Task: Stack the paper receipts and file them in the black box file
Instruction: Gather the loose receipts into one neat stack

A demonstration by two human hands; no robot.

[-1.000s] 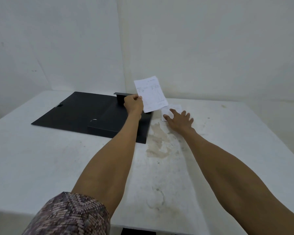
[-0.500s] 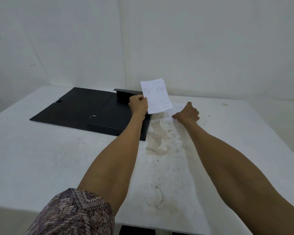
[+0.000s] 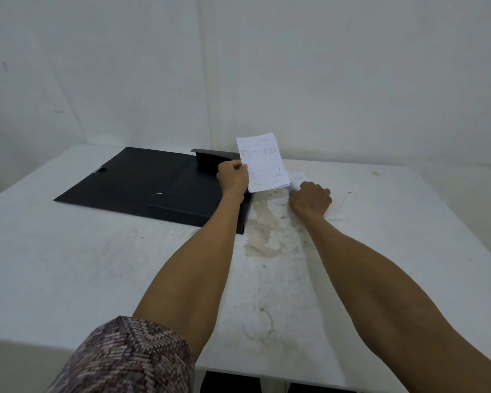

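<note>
- Left hand [image 3: 233, 178]: thumb and curled fingers pinch the receipt stack [image 3: 264, 163] by its left edge, printed face toward the camera. The sheets stand nearly upright, clear of the table [image 3: 68, 265].
- Probably held by one edge so the other side stays free to take another sheet.
- Right hand [image 3: 311, 198]: knuckles up, fingers curled under, low on the table just right of the stack. It seems to pinch the near edge of the loose receipt [image 3: 298, 178]; the actual contact is hidden under the hand.
- The loose receipt lies flat on the table, just beside the bottom corner of the stack and mostly beyond the right hand.
- Black box file [image 3: 165, 188]: lies open on the table left of both hands, lid spread flat to the left, a short flap standing at the far end. The left wrist hangs over its right edge, so the filing drop is short.
- No paper is visible in the file.
- Step in hand, as a judgement: picking up the loose receipt to join the stack; filing not yet done.
- Risk: thin paper flat on the table is hard to lift and may slide or crease.
- Brown stain [image 3: 267, 231] on the table between the forearms; patterned sleeve [image 3: 131, 355] on the left arm.
</note>
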